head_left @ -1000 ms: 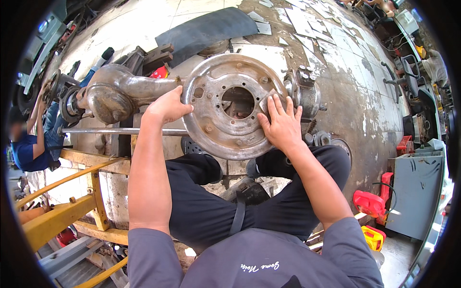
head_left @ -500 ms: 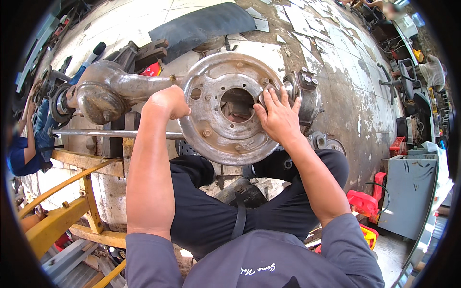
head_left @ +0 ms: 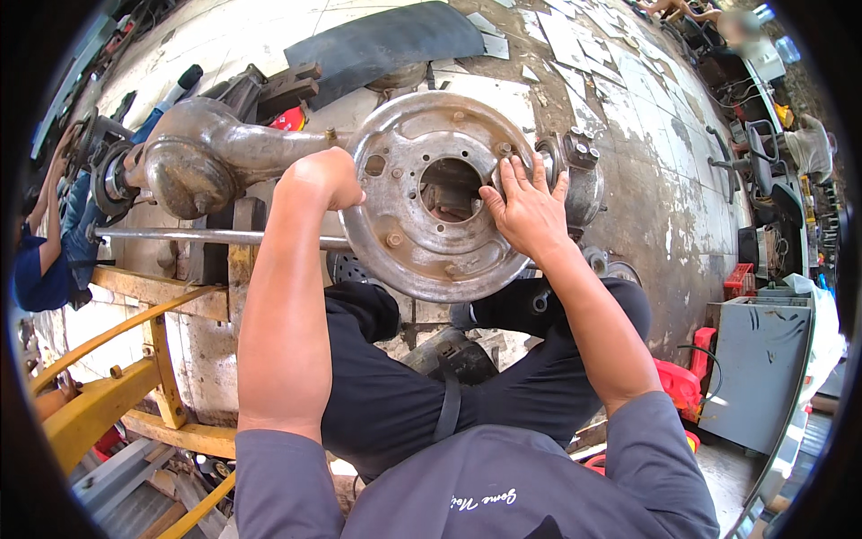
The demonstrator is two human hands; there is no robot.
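Observation:
A round, worn metal brake backing plate (head_left: pixel 422 269) stands before my knees, with a large centre hole ringed by small bolt holes. My left hand (head_left: pixel 325 180) is closed round its left rim; the thumb side shows, while the other fingers are hidden behind the edge. Flat against the plate's right side lies my right hand (head_left: pixel 528 205), fingers stretched out and slightly spread. Behind and left of the plate runs a greasy axle housing (head_left: pixel 193 157) with a bulging middle. Just past my right fingertips is a metal hub end with bolts (head_left: pixel 582 175).
A long metal rod (head_left: pixel 224 236) runs below the housing toward the plate. Yellow frame bars (head_left: pixel 117 395) stand at lower left, near another person in blue (head_left: pixel 45 265). A black curved panel (head_left: pixel 386 45) lies beyond. At right are a grey cabinet (head_left: pixel 754 377) and a red case (head_left: pixel 675 382).
The view has shifted slightly, so the plate and housing sit a little higher and further right. Both hands keep their places on the plate.

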